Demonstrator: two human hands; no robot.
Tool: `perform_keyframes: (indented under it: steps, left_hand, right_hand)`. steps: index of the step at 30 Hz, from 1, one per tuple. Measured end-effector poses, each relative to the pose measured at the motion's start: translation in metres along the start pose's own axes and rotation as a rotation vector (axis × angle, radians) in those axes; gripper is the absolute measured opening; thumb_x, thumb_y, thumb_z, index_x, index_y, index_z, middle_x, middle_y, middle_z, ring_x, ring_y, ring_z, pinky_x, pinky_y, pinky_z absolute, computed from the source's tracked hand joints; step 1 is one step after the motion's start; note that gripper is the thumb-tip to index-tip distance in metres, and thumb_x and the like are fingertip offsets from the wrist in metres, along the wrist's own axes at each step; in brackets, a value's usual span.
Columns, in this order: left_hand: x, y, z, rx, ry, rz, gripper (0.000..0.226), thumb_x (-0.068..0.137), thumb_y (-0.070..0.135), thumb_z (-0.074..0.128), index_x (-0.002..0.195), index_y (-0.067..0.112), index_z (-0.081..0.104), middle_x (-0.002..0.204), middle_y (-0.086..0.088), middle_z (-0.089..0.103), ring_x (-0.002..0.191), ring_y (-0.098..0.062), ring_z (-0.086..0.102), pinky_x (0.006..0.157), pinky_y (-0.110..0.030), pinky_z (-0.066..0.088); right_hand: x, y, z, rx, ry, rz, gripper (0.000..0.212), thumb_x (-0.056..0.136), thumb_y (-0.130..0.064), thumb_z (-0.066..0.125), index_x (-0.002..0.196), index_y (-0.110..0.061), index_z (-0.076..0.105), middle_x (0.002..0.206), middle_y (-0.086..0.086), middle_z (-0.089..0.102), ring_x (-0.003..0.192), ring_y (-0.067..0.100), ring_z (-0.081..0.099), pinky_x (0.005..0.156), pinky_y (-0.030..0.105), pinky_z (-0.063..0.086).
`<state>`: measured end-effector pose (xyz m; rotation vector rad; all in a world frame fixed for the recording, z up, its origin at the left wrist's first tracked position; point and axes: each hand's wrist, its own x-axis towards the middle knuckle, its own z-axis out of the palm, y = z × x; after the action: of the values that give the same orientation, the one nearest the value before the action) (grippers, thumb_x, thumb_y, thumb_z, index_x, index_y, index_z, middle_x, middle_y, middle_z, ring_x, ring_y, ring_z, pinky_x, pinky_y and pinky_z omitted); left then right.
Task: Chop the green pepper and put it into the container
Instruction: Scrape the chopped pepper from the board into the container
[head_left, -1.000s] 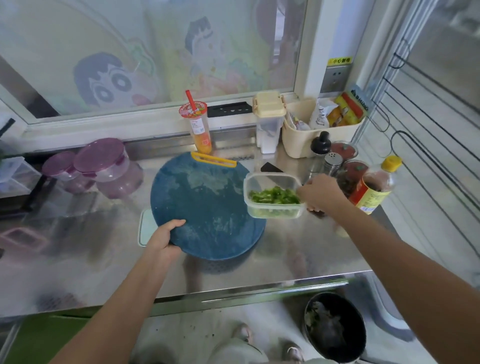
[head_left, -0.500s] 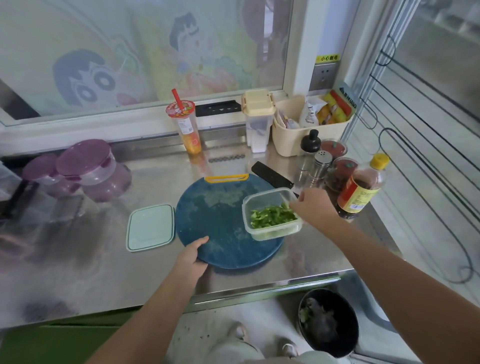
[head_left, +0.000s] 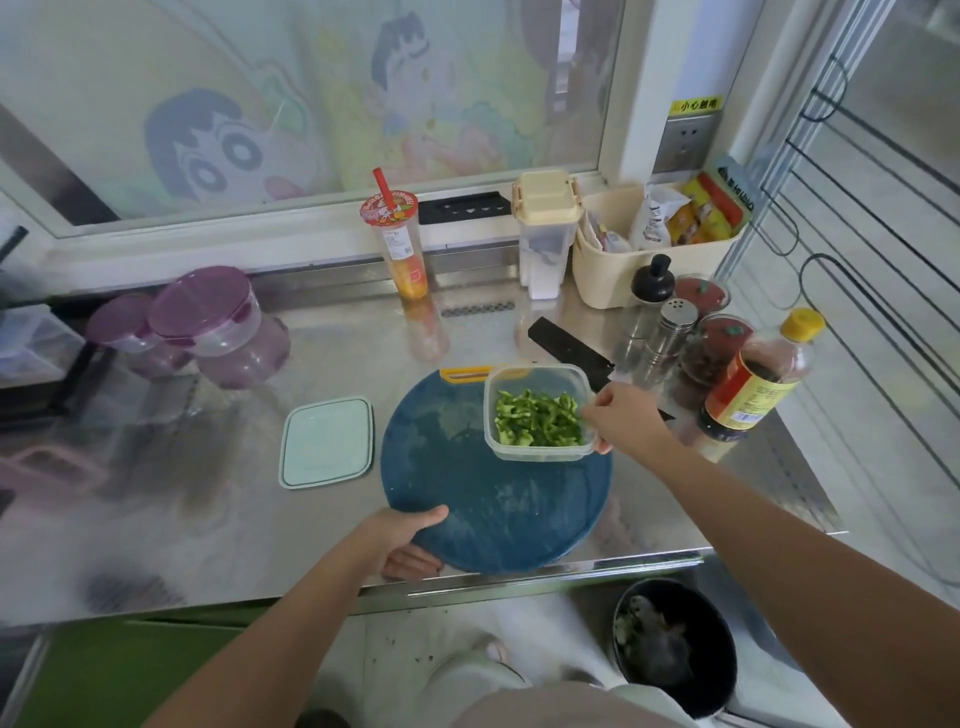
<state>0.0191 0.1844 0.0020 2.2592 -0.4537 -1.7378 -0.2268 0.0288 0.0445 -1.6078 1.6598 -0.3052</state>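
Green pepper (head_left: 537, 423) chopped, sits in container (head_left: 537, 457) on board (head_left: 498, 514), far-right part. R hand (head_left: 623, 421) pinches container's right rim, prob to steady it. L hand (head_left: 400, 540) grips board's near-left edge, thumb on top, so it won't slide.

My right hand (head_left: 623, 421) had little room on its right: a yellow-capped brown sauce bottle (head_left: 753, 384), a steel shaker (head_left: 672, 327) and red-lidded jars (head_left: 719, 332) stood packed together, and a black knife (head_left: 566, 345) lay just behind the clear plastic container (head_left: 540, 453) I held. Left of the round blue cutting board (head_left: 493, 519), gripped by my left hand (head_left: 400, 530), a pale green square lid (head_left: 326, 442) lay just beside it. Past the lid, bare steel counter (head_left: 208, 519) gave passage up to the purple-lidded tubs (head_left: 208, 317).
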Motion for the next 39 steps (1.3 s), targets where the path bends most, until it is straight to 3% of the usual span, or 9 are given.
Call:
perform_keyframes:
  steps: [5,8,11,14,19,25,32,35,39]
  left_hand:
    - [-0.005,0.005,-0.003,0.402,0.121,0.072,0.039,0.089,0.042,0.058,0.079,0.004,0.059,0.052,-0.003,0.063,0.040,-0.013,0.057,0.049,-0.021,0.047]
    - [0.000,0.021,-0.028,0.592,0.431,0.236,0.031,0.090,0.035,0.056,0.078,0.006,0.060,0.065,-0.004,0.064,0.053,-0.015,0.059,0.052,-0.022,0.046]
    - [0.013,0.025,-0.062,0.697,0.759,0.379,0.022,0.084,0.025,0.064,0.101,0.011,0.062,0.101,-0.009,0.060,0.090,-0.026,0.061,0.075,-0.032,0.049]
    - [0.034,0.013,-0.082,0.709,0.659,0.428,0.037,0.079,0.024,0.073,0.111,0.016,0.059,0.114,-0.010,0.054,0.103,-0.027,0.054,0.087,-0.035,0.045]
    - [0.050,-0.003,-0.078,0.663,0.698,0.567,0.009,0.084,0.020,0.067,0.092,0.016,0.069,0.096,-0.005,0.068,0.087,-0.022,0.061,0.081,-0.030,0.046]
    - [0.041,0.009,-0.084,0.939,0.708,0.585,0.014,0.083,0.020,0.061,0.085,0.015,0.074,0.081,-0.005,0.071,0.077,-0.023,0.065,0.072,-0.029,0.051]
    - [-0.012,0.057,-0.098,0.120,0.927,0.864,0.014,0.084,0.015,0.062,0.093,0.004,0.064,0.099,-0.007,0.060,0.087,-0.021,0.057,0.078,-0.028,0.041]
    - [-0.039,0.078,-0.095,-0.426,0.783,0.853,0.010,0.088,0.013,0.052,0.084,0.006,0.058,0.083,-0.005,0.062,0.080,-0.019,0.061,0.074,-0.035,0.054]
    - [-0.047,0.094,-0.082,-1.087,0.386,0.715,0.014,0.090,0.002,0.045,0.083,0.004,0.057,0.090,-0.009,0.066,0.083,-0.015,0.066,0.068,-0.026,0.058]
  right_hand:
    - [0.005,-0.006,0.010,-0.008,-0.017,0.004,0.014,0.085,-0.021,0.058,0.078,-0.011,0.052,0.045,0.004,0.063,0.043,0.004,0.059,0.063,0.024,0.049]
    - [0.002,-0.010,0.015,0.013,-0.028,0.019,0.012,0.085,-0.020,0.057,0.079,-0.011,0.054,0.050,0.005,0.066,0.047,0.007,0.062,0.067,0.026,0.051]
    - [-0.001,-0.012,0.021,0.044,-0.045,0.046,0.012,0.087,-0.021,0.058,0.083,-0.011,0.054,0.055,0.007,0.068,0.045,0.007,0.064,0.062,0.025,0.051]
    - [-0.007,-0.013,0.027,0.053,-0.048,0.068,0.014,0.087,-0.022,0.057,0.089,-0.008,0.057,0.058,0.009,0.069,0.050,0.009,0.066,0.069,0.028,0.053]
    - [-0.017,-0.014,0.029,0.058,-0.049,0.090,0.019,0.090,-0.027,0.056,0.092,-0.009,0.056,0.060,0.007,0.070,0.052,0.007,0.065,0.057,0.023,0.045]
    - [-0.026,-0.013,0.030,0.056,-0.047,0.099,0.015,0.090,-0.025,0.056,0.088,-0.010,0.054,0.062,0.007,0.070,0.051,0.008,0.066,0.053,0.022,0.043]
    - [-0.036,-0.011,0.034,0.014,-0.090,0.128,0.021,0.089,-0.020,0.049,0.069,-0.014,0.044,0.052,0.005,0.067,0.053,0.008,0.060,0.053,0.023,0.043]
    - [-0.041,-0.014,0.034,0.029,-0.105,0.143,0.023,0.087,-0.018,0.049,0.066,-0.014,0.040,0.054,0.005,0.066,0.053,0.013,0.057,0.055,0.025,0.045]
    - [-0.048,-0.020,0.034,0.024,-0.112,0.185,0.017,0.088,-0.018,0.053,0.077,-0.014,0.041,0.052,-0.005,0.050,0.048,0.004,0.045,0.043,0.020,0.032]
